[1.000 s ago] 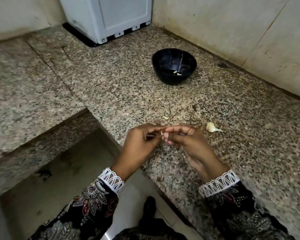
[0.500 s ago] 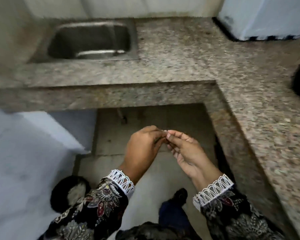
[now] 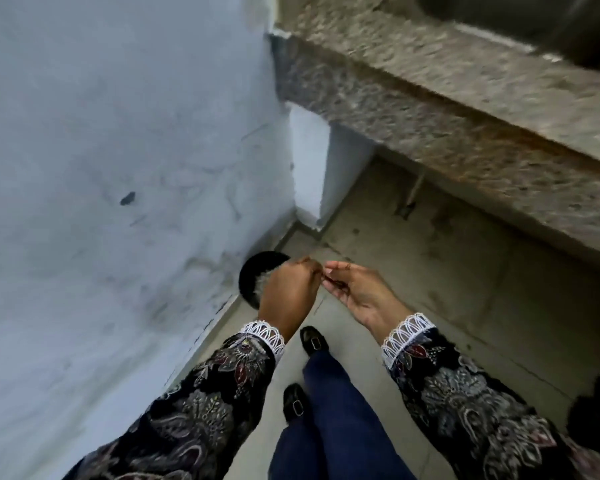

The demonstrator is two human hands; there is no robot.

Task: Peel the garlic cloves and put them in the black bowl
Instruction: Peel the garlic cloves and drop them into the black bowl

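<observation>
My left hand (image 3: 288, 292) and my right hand (image 3: 357, 292) meet at the fingertips, held over the floor rather than the counter. The left fingers are curled tight around a small garlic clove that barely shows. My right thumb and forefinger pinch the same clove from the right, with the other fingers spread and the palm turned up. The black bowl and the loose cloves on the counter are out of view.
A round black bin (image 3: 252, 271) with whitish scraps inside stands on the floor against the pale blue wall (image 3: 118, 168), just behind my left hand. The granite counter edge (image 3: 465, 116) runs across the upper right, with the sink (image 3: 551, 19) above it. My shoe (image 3: 313, 338) is below.
The view has swung left and down, from the counter with the bowl to the floor corner by the wall. My hands stay joined on the clove and now hang beside the black bin.
</observation>
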